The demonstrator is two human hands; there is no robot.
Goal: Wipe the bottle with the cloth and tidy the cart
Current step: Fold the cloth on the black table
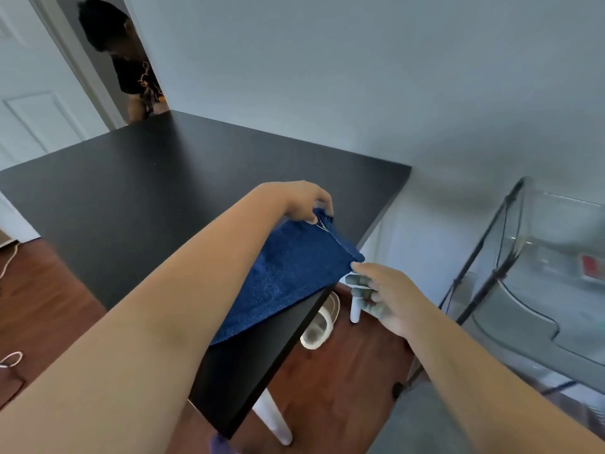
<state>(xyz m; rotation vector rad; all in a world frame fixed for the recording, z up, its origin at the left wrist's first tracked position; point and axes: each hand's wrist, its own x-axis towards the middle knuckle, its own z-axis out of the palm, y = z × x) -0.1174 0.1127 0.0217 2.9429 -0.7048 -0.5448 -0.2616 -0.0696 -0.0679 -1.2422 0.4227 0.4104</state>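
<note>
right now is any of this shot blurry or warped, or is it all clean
Head view: the clear cart at right is smeared with blur, its contents unreadable; the black table edges bow from wide-angle distortion; the blue cloth, pinched by the left hand and right hand, is fairly sharp; lighting is soft and bluish.

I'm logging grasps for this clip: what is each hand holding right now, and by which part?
Both hold the blue cloth by its far edge: the left hand pinches one far corner, the right hand pinches the other, at the table's edge.

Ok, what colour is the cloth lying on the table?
Deep blue cloth, seen in the head view.
</note>
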